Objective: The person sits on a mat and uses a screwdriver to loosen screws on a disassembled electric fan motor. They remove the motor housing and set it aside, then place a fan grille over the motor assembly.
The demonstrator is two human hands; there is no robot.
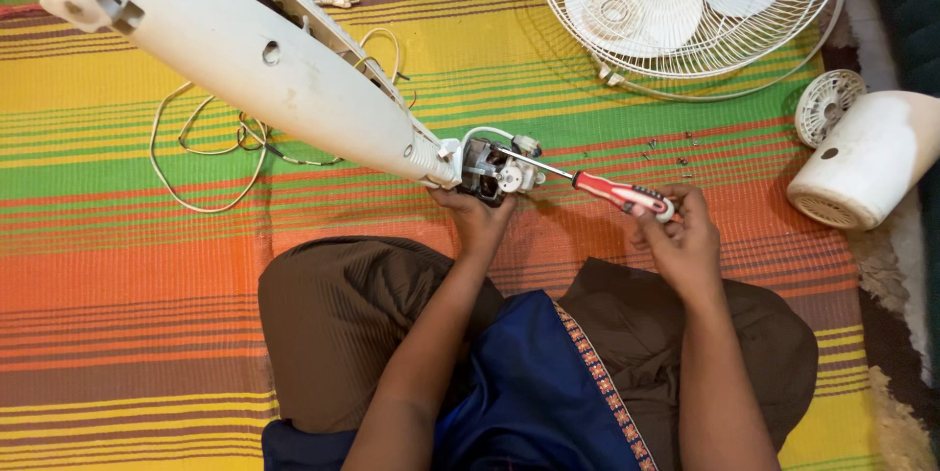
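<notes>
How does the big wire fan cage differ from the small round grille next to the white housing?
The wire fan cage is much larger than the small round grille. The cage lies flat on the striped mat with blades showing through it; the grille leans tilted against the white motor housing. The cage is open wire; the grille looks like moulded plastic. Both are white and round.

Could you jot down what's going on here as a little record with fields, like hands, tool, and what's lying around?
Left hand: holds the fan motor at the end of the white fan stand
Right hand: grips the red-handled screwdriver, tip at the motor
Surface: striped mat
Nearby: fan grille with blades, white motor cover, white cord, loose screws
</notes>
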